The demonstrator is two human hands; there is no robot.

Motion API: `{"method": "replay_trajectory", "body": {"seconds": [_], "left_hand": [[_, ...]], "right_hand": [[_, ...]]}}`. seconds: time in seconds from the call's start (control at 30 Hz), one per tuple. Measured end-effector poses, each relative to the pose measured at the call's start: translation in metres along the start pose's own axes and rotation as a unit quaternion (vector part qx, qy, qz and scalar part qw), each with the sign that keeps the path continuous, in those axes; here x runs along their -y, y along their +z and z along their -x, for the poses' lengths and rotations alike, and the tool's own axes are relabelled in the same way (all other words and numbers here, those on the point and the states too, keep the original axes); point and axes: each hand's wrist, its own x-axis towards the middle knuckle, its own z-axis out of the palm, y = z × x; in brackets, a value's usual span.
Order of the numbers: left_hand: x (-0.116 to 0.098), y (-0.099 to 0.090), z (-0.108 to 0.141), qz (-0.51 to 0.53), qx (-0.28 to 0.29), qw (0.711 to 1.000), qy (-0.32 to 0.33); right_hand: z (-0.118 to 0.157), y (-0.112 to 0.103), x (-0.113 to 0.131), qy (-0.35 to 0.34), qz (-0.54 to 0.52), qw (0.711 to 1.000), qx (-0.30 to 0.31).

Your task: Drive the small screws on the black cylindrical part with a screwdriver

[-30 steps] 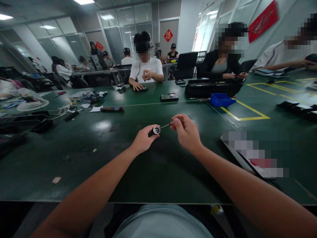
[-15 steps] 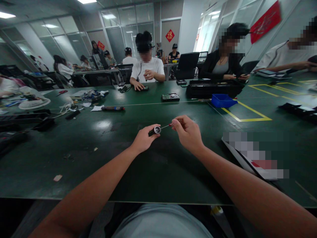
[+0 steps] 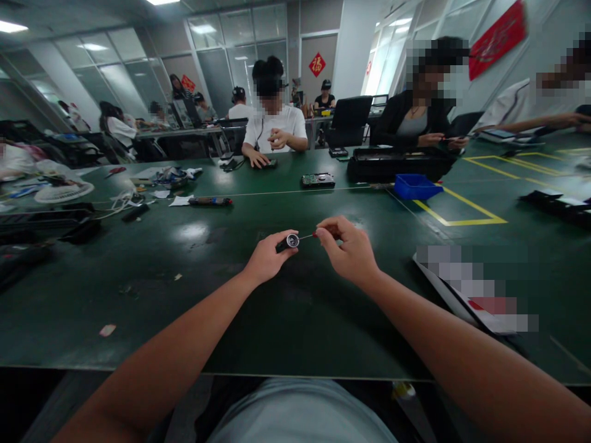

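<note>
over the green worktop [image 3: 300, 332], the right hand [image 3: 353, 249] pinches the red end of a thin metal-shafted tool, and the left hand [image 3: 264, 261] grips a short dark cylinder [image 3: 292, 240] between thumb and fingers. the cylinder is near the middle of the view; its silvery round end faces the wearer and slightly right, its long axis running back toward the left fingers. the slim tool [image 3: 306, 236] points left at that end, its long axis almost level, rising slightly rightward. the tool is at the cylinder's end, so work seems under way; contact inside and how much is left cannot be told.
</note>
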Motion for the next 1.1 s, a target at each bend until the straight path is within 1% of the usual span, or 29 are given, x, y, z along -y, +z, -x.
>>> {"method": "replay_trajectory", "body": {"seconds": [0.07, 0.17, 0.23, 0.3, 0.4, 0.57, 0.67, 0.73, 0.8, 0.83, 0.87, 0.9, 1.0, 1.1], "left_hand": [[0.0, 0.0, 0.0, -0.005, -0.001, 1.0, -0.003], [-0.001, 0.0, 0.0, -0.014, 0.002, 1.0, -0.002], [-0.002, -0.001, 0.0, -0.02, 0.008, 1.0, 0.002], [-0.003, -0.001, 0.001, -0.025, 0.011, 1.0, 0.004], [-0.006, -0.002, 0.001, -0.028, 0.007, 1.0, 0.003], [-0.009, -0.003, 0.001, -0.04, 0.003, 0.999, -0.002], [-0.01, -0.004, 0.0, -0.037, 0.004, 0.999, 0.007], [-0.01, -0.006, -0.001, -0.027, 0.014, 0.999, 0.019], [-0.01, -0.007, -0.001, -0.021, 0.027, 0.999, 0.023], [-0.01, -0.007, -0.001, -0.021, 0.034, 0.999, 0.021], [-0.011, -0.007, -0.002, -0.024, 0.038, 0.999, 0.017], [-0.011, -0.007, -0.002, -0.026, 0.041, 0.999, 0.014], [-0.011, -0.007, -0.002, -0.032, 0.04, 0.999, 0.006], [-0.011, -0.007, -0.001, -0.043, 0.035, 0.998, 0.003]], "right_hand": [[-0.001, 0.0, 0.0, -0.002, -0.007, 1.0, 0.01], [-0.001, 0.0, 0.001, 0.018, -0.008, 1.0, 0.023], [-0.001, 0.001, 0.0, 0.032, -0.003, 0.999, 0.018], [0.0, 0.002, -0.001, 0.041, -0.013, 0.999, -0.001], [0.001, 0.006, -0.003, 0.062, -0.084, 0.994, -0.031], [-0.002, 0.013, -0.009, 0.112, -0.171, 0.978, -0.048], [-0.005, 0.018, -0.018, 0.161, -0.235, 0.957, -0.061], [-0.008, 0.019, -0.025, 0.21, -0.288, 0.931, -0.073], [-0.011, 0.019, -0.03, 0.265, -0.348, 0.898, -0.05], [-0.012, 0.018, -0.031, 0.274, -0.359, 0.891, -0.045], [-0.012, 0.017, -0.031, 0.273, -0.356, 0.893, -0.045], [-0.012, 0.015, -0.03, 0.26, -0.338, 0.903, -0.051], [-0.011, 0.011, -0.022, 0.194, -0.236, 0.949, -0.078], [-0.007, 0.008, -0.012, 0.146, -0.146, 0.976, -0.071]]}}
